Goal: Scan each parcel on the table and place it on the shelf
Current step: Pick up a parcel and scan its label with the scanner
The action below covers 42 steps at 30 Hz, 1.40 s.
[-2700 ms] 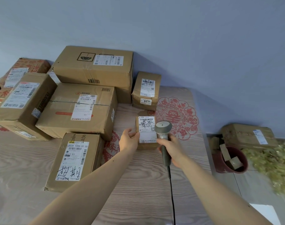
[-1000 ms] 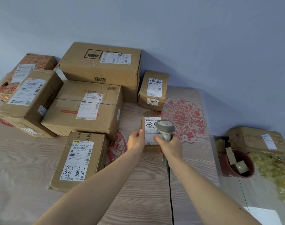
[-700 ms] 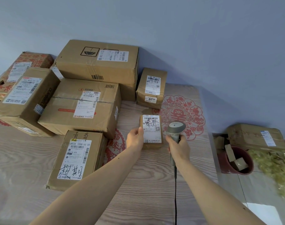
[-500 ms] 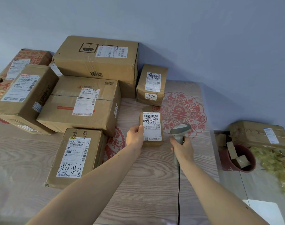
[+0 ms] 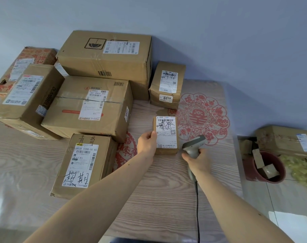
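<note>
Reaching forward, my left hand (image 5: 146, 142) fingers pinch the parcel's (image 5: 166, 135) left edge on the desk (image 5: 166, 199); right hand (image 5: 198, 160) wraps the scanner (image 5: 193, 146) beside it. Nearby box (image 5: 84, 163) label reads "502D T098-50 55".

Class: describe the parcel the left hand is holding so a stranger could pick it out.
On the wood-grain table, find the red paper-cut medallion. The small parcel sits at its left edge, gripped by the left hand. It is the smallest box there.

place: parcel depot | evidence: labelled cartons (image 5: 89, 106) on table (image 5: 166, 199), handheld scanner (image 5: 193, 146)
</note>
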Each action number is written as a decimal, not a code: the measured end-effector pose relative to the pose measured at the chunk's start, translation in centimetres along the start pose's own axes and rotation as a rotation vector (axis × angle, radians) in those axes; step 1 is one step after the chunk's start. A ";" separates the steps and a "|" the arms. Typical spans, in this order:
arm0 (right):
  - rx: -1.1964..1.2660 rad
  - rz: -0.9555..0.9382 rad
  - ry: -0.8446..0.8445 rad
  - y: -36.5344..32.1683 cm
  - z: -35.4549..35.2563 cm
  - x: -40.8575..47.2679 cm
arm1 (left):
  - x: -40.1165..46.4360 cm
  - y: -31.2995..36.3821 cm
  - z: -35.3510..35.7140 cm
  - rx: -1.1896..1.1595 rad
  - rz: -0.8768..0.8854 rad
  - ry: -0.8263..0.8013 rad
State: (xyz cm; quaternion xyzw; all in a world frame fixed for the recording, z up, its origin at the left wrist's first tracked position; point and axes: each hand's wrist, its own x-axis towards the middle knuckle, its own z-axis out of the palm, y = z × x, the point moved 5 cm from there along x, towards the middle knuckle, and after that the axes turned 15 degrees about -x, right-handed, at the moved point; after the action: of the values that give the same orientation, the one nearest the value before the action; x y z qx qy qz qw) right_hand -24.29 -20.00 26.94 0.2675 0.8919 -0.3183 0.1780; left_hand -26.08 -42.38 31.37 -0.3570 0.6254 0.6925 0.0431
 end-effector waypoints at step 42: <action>0.052 -0.522 0.220 -20.3 -6.2 -9.5 | -2.6 11.6 -4.3 -0.102 0.198 -0.029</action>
State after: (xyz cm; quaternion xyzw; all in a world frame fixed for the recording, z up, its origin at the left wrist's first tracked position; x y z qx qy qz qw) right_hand -29.68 -32.59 45.72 0.0659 0.9361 -0.3452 -0.0146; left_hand -28.14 -47.68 42.61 -0.2849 0.6208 0.7295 -0.0348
